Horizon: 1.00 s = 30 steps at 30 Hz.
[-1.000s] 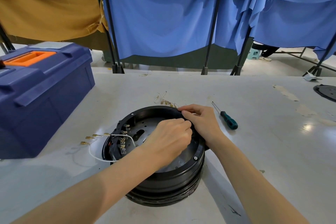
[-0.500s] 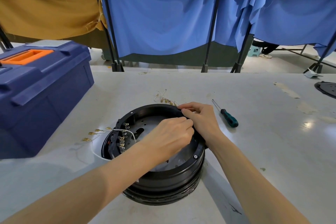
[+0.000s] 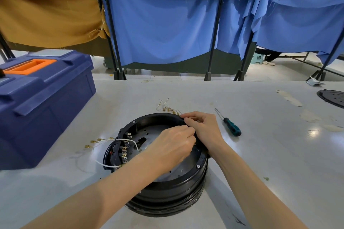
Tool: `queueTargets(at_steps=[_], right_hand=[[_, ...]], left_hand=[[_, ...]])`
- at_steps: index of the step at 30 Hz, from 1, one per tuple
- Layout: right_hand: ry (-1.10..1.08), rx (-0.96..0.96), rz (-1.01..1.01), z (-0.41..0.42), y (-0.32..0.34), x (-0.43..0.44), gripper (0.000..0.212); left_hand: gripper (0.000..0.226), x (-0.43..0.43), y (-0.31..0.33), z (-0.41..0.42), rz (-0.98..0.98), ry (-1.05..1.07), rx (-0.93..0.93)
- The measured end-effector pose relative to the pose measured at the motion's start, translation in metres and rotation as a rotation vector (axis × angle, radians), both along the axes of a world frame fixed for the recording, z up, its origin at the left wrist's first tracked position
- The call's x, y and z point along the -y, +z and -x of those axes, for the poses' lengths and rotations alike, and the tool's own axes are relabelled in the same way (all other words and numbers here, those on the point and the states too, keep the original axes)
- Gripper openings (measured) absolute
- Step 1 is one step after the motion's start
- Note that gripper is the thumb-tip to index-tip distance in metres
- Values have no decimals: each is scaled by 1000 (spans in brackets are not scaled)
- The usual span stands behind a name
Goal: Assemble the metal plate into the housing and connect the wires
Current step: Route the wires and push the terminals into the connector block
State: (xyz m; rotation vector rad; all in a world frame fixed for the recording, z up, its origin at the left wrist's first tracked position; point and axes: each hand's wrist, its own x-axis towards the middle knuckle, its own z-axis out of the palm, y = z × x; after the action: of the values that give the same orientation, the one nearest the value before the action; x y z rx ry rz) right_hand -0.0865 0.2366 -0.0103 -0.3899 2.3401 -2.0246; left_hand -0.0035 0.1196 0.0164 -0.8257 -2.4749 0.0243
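One housing mid-table, plate lying inside.
Noted right hand with grip clamped on far-right rim; left hand just beside it inside the wall, grip curled together, contents hidden, cannot tell. Logged white wire looped over left terminals, screwdriver right of housing, toolbox far left.

A screwdriver with a teal-and-black grip lies on the pale surface just right of the right hand, its shaft pointing away. Well left of the left hand stands a blue toolbox with an orange handle. Far right of the right hand, a black disc lies at the picture's edge. Beyond both hands, blue curtains and a mustard curtain hang by black poles.
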Motion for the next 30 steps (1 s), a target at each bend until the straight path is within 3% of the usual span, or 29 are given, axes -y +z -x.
queueTargets(at_steps=[4, 6, 8, 10, 12, 16, 19, 22, 26, 30], right_hand=[[23, 25, 17, 2, -1, -3, 19], [39, 39, 35, 2, -2, -4, 19], [45, 50, 47, 3, -2, -5, 19], [41, 58, 43, 3, -3, -5, 20], [36, 57, 31, 3, -3, -4, 20], [31, 45, 12, 1, -1, -4, 21], [33, 53, 3, 0, 0, -5, 21], [57, 56, 5, -1, 3, -8, 13], [134, 37, -62, -2, 8, -14, 24], [134, -65, -299, 4, 18, -16, 34]], left_hand=[[17, 0, 9, 2, 54, 89, 208], [28, 6, 19, 5, -34, 182, 368], [25, 18, 30, 5, -191, 238, 389], [20, 40, 40, 6, -220, 355, 402], [13, 65, 46, 5, -223, 454, 562], [9, 90, 49, -2, -142, 448, 946], [9, 87, 42, -2, -8, 465, 961], [11, 84, 40, 2, -23, 461, 924], [13, 86, 45, 7, -252, 397, 922], [11, 81, 47, 9, -460, 286, 951]])
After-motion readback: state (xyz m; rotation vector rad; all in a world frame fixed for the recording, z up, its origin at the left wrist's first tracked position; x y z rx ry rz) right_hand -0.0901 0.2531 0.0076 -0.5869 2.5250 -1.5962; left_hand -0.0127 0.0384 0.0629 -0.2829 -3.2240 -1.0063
